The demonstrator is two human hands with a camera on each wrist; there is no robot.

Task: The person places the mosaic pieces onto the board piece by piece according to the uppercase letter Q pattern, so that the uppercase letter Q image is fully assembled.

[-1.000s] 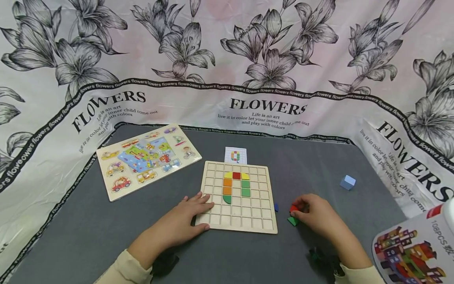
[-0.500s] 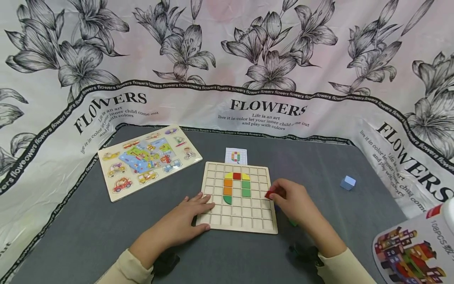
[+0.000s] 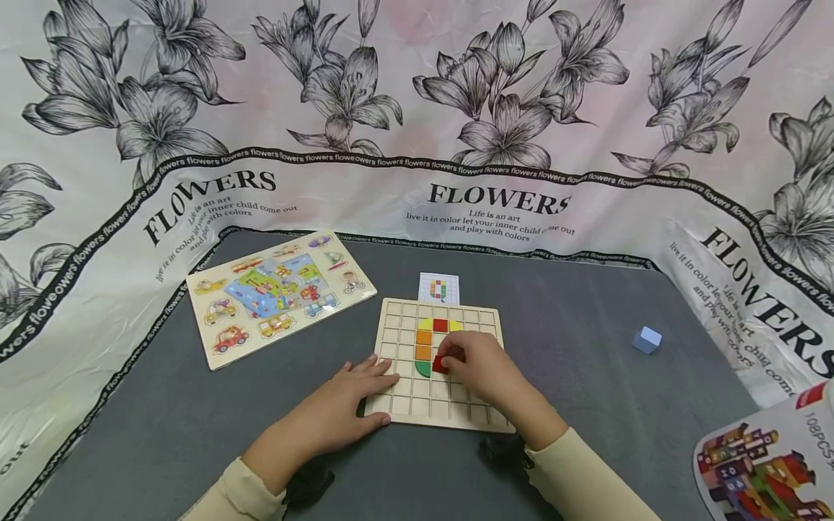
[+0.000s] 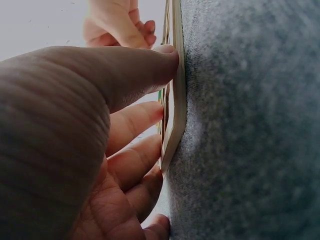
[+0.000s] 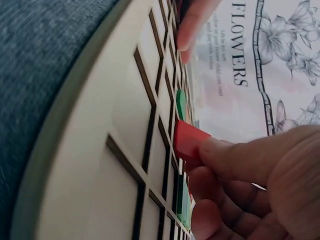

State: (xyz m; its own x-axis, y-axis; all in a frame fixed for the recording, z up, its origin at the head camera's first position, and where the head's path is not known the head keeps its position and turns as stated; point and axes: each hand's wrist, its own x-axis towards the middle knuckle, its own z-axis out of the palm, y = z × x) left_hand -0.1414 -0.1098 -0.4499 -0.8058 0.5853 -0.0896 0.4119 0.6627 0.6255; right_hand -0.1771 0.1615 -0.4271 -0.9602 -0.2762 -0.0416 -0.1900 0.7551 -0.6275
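Observation:
A wooden grid board (image 3: 407, 407) lies mid-table with yellow, red, orange and green tiles set in its squares. My right hand (image 3: 478, 365) pinches a red square tile (image 5: 189, 141) between thumb and fingers, right at a square beside the green quarter-round tile (image 3: 423, 369). That hand covers the green squares on the board's right side in the head view. My left hand (image 3: 342, 401) rests with spread, fairly straight fingers on the board's left edge; in the left wrist view its thumb (image 4: 165, 62) lies on the rim.
A pattern card (image 3: 439, 288) sits at the board's far edge. Further left lies a vehicle puzzle board (image 3: 218, 318). On the right are a light blue cube (image 3: 647, 340) and a large white tub (image 3: 762, 456). A flower-printed curtain (image 3: 365, 195) hangs behind the table.
My right hand picked up the red tile from the table right of the board and carried it left over the grid to the green quarter-round. My left hand stayed at the board's edge.

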